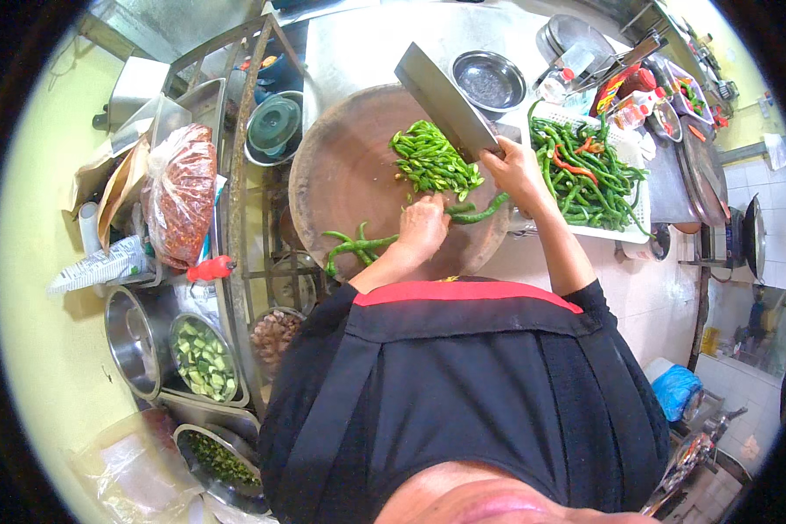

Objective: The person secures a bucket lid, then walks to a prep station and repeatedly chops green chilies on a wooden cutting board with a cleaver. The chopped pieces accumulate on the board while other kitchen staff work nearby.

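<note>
My right hand [512,169] is closed around the handle of a broad cleaver [442,98], its blade slanting up to the left. Beneath and beside the blade lies a pile of sliced green chili peppers [429,157] on a round wooden chopping block [340,150]. Just below the pile my left hand [424,223] rests with curled fingers at the ends of whole green chilies [481,213]; whether it grips them is hidden. More whole green chilies [357,245] lie on the block's near left part, by my left wrist.
A white plastic basket [602,230] of green and red chilies stands right of the block. Behind is a metal bowl [489,80]. At left, a rusty metal rack [236,196] stands near a bagged red seasoning [182,196] and a bowl of cut green vegetable pieces [203,357].
</note>
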The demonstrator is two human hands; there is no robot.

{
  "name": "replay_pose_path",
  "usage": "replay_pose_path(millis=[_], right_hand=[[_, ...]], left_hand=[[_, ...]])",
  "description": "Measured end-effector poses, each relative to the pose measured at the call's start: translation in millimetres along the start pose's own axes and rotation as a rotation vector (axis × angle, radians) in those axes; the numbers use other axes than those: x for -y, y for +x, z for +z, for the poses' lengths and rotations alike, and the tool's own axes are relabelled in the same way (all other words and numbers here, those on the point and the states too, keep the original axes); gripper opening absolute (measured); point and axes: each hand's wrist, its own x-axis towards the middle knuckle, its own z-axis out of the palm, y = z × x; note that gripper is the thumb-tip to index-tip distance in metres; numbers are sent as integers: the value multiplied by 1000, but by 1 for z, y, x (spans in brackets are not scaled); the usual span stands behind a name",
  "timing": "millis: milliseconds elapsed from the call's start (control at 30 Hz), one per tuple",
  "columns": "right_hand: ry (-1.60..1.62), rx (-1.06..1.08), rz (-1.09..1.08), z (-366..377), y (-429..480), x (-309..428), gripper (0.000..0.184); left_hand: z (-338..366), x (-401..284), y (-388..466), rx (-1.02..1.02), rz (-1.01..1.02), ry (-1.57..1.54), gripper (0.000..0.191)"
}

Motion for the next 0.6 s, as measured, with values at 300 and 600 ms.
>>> replay_pose_path(millis=[300,600], right_hand=[[141,289,64,55,-3,-6,24],[-212,290,-73,77,0,-13,32]], left_hand=[[-131,44,35,-5,-268,-1148,22],[-90,38,7,129,-547,-1524,16]])
